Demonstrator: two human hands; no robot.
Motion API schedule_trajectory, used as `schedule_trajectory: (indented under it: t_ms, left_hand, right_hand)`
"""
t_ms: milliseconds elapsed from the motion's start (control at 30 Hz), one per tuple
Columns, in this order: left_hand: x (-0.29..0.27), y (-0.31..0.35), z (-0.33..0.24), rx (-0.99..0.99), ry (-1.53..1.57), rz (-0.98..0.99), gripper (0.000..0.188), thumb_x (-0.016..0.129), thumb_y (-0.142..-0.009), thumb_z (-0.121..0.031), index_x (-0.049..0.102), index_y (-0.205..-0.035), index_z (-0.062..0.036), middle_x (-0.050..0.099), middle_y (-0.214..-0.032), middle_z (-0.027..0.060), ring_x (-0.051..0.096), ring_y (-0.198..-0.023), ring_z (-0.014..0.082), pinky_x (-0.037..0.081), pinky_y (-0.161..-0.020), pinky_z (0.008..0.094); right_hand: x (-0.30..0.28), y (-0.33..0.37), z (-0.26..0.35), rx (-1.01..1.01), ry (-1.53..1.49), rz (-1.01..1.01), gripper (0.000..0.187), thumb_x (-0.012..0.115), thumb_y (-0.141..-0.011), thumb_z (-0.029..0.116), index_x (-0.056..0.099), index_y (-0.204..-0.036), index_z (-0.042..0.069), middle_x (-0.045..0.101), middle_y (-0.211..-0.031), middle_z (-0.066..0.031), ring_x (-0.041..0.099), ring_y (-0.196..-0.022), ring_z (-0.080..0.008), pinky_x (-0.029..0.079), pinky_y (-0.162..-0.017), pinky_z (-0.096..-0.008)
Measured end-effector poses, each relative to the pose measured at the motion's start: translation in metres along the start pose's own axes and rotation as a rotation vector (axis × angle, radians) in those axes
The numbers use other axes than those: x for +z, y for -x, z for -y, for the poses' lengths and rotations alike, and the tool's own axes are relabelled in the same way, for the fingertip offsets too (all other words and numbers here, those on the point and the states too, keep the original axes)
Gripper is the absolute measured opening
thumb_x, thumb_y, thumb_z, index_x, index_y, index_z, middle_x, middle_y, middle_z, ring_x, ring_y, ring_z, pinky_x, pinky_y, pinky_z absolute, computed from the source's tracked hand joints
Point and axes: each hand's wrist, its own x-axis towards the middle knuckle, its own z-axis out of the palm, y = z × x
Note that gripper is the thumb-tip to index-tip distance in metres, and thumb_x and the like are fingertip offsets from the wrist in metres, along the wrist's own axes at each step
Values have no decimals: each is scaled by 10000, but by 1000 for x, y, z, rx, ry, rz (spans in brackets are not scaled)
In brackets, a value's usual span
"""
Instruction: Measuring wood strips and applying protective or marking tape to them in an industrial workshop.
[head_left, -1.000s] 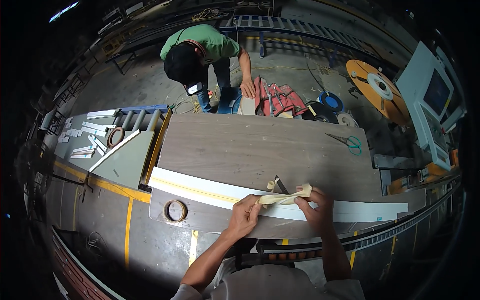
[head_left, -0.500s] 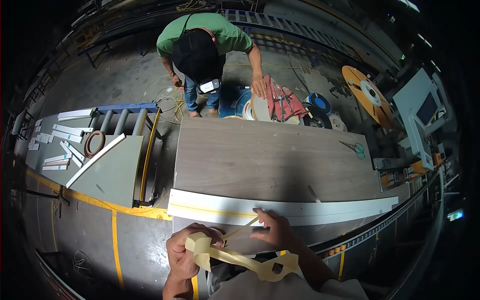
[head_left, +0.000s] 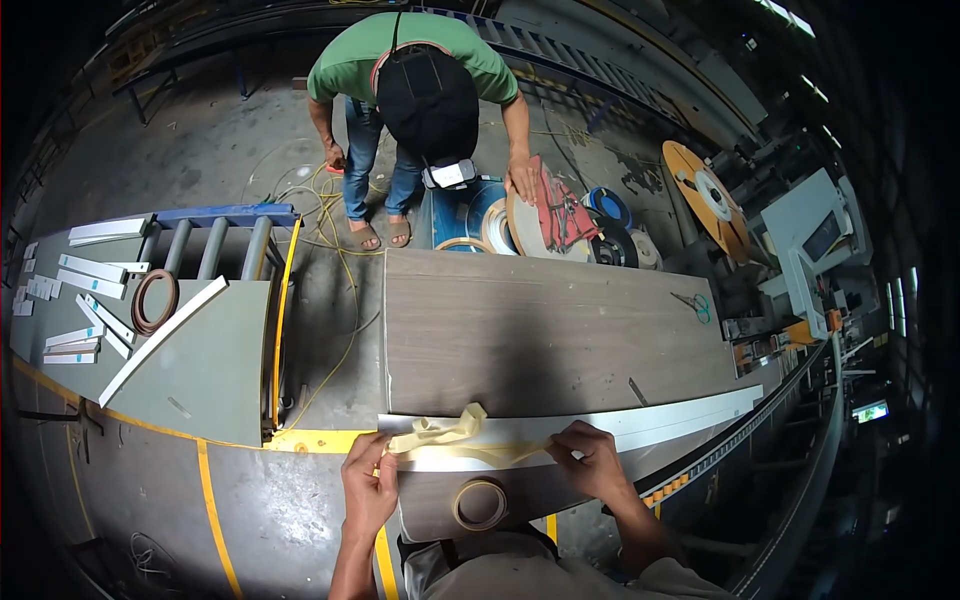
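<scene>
My left hand (head_left: 370, 478) is closed at the left end of the long white strip, pinching a length of pale yellow masking tape (head_left: 440, 431). The tape is crumpled and folded beside my fingers and sags over the strip. To the right, my right hand (head_left: 592, 462) pinches the other visible stretch of tape between thumb and fingers. The long white strip (head_left: 660, 424) lies along the near part of the brown table. Between my forearms, a tape roll (head_left: 480, 503) rests flat near the table's front edge, touched by neither hand.
Scissors with green handles (head_left: 702, 308) and a small dark flat piece (head_left: 637, 391) lie on the brown table (head_left: 470, 330). A co-worker in a green shirt (head_left: 340, 70) bends over coils beyond it. At left, a bench (head_left: 220, 350) holds white strips and a brown coil (head_left: 155, 302).
My hands have moved apart with the tape drawn between them. The roll, earlier partly hidden beside my left hand, now lies on the table. The crumpled tape has shifted forward over the white strip.
</scene>
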Motion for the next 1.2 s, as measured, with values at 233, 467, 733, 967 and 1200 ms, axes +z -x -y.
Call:
schedule_trajectory:
  t_ms: [233,467,733,967,1200]
  left_hand:
    - [30,2,-7,-274,251,502,334,619,-930,-5,668,-1261,-4,697,-1156,144,673,-936,227,525,-862,321]
    - [74,-6,1,269,197,530,460,562,-769,78,663,-1209,-10,655,-1246,202,665,-991,412,565,-848,443]
    - [14,-11,-9,-103,382,184,201,508,-1022,-37,704,-1010,5,699,-777,59,589,-704,63,481,-630,271]
    - [-83,-21,3,-105,460,-243,299,516,-1084,-174,673,-944,38,671,-840,69,606,-798,143,480,-762,293]
    - [-242,-19,-8,259,688,-408,305,497,-1097,-261,564,-1264,-14,654,-1075,75,596,-936,155,482,-837,328]
  right_hand:
    - [4,-21,59,-129,-108,54,136,719,-837,16,746,-969,8,683,-810,-108,695,-711,-246,556,-627,-339]
    - [21,-40,110,-389,-208,145,89,731,-813,46,743,-900,64,713,-907,-55,686,-750,-188,575,-663,-313]
    - [40,-24,18,4,90,-61,734,872,-746,318,588,-1378,78,600,-1358,-181,603,-1239,-370,516,-1024,-433]
    - [82,-2,-48,-229,367,75,747,812,-781,476,583,-1400,127,481,-1494,-179,395,-1414,-412,346,-1154,-562]
    - [88,-3,-56,-276,389,50,794,811,-747,443,562,-1395,57,500,-1464,-208,450,-1349,-426,379,-1115,-537]
